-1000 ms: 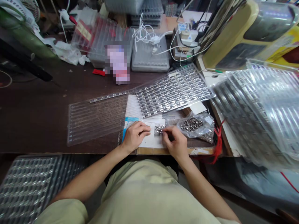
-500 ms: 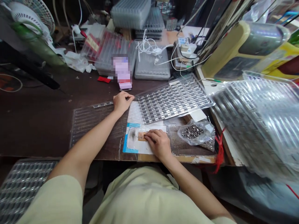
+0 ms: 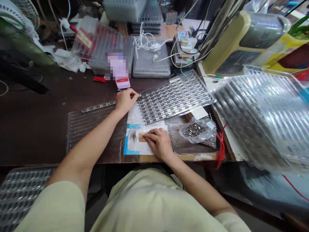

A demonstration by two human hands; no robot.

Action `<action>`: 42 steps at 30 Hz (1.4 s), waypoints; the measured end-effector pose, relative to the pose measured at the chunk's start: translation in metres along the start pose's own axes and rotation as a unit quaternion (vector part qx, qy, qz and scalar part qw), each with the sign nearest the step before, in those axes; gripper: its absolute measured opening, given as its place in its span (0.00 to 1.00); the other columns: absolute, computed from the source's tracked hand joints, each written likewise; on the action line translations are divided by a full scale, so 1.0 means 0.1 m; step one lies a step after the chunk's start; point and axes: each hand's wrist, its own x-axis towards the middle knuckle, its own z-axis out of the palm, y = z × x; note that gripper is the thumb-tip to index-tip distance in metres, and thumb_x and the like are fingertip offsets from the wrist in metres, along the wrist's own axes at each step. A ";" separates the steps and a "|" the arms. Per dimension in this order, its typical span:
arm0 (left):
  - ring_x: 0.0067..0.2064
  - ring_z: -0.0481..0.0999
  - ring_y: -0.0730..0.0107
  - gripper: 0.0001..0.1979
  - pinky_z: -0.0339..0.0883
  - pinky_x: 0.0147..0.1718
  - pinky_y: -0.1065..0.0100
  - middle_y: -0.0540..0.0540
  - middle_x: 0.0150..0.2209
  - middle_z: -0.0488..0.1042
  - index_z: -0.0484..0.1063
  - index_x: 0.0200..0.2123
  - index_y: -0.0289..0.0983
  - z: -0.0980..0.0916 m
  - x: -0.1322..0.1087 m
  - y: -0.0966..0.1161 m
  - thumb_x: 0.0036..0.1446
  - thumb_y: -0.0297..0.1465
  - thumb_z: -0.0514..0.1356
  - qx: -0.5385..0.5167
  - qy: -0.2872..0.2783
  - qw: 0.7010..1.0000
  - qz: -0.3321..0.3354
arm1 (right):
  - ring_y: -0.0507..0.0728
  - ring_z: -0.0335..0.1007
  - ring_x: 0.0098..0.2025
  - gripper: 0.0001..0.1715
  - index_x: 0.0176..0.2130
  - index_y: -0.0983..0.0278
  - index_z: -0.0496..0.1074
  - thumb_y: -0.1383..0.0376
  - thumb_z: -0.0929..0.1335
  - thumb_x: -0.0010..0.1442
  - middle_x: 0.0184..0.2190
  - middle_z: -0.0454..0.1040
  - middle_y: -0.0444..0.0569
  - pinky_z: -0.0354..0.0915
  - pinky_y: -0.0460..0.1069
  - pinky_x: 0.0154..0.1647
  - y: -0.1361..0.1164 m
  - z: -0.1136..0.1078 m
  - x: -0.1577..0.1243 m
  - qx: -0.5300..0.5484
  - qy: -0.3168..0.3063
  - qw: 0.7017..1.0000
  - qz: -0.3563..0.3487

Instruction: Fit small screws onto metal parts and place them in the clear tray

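My left hand [image 3: 125,100] reaches forward to the far right corner of a clear ribbed plastic tray [image 3: 94,124], fingers pinched together at the end of a row of small metal parts [image 3: 98,106]; what they hold is too small to see. My right hand [image 3: 158,141] rests curled on a white sheet [image 3: 135,146] at the table's front edge, fingertips pressed on a small brown piece [image 3: 142,137]. A second clear tray [image 3: 173,96], filled with rows of metal parts, lies tilted just right of my left hand.
A plastic bag of loose metal parts [image 3: 196,129] lies right of my right hand. A tall stack of clear trays [image 3: 263,112] fills the right side. Boxes, white cables [image 3: 147,42] and a fan [image 3: 16,19] crowd the back. Another tray [image 3: 21,193] sits below the table's left edge.
My left hand left the white sheet and reached forward to the ribbed tray's far corner. My right hand slid left from the small pile of parts onto the brown piece.
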 end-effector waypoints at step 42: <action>0.38 0.75 0.68 0.06 0.70 0.36 0.67 0.46 0.36 0.75 0.76 0.38 0.40 -0.06 -1.71 0.31 0.58 0.31 0.59 -0.171 -0.025 0.985 0.013 | 0.54 0.70 0.37 0.08 0.34 0.58 0.76 0.58 0.68 0.60 0.34 0.78 0.44 0.59 0.50 0.39 0.02 -0.12 -0.07 -0.002 0.025 0.999 0.023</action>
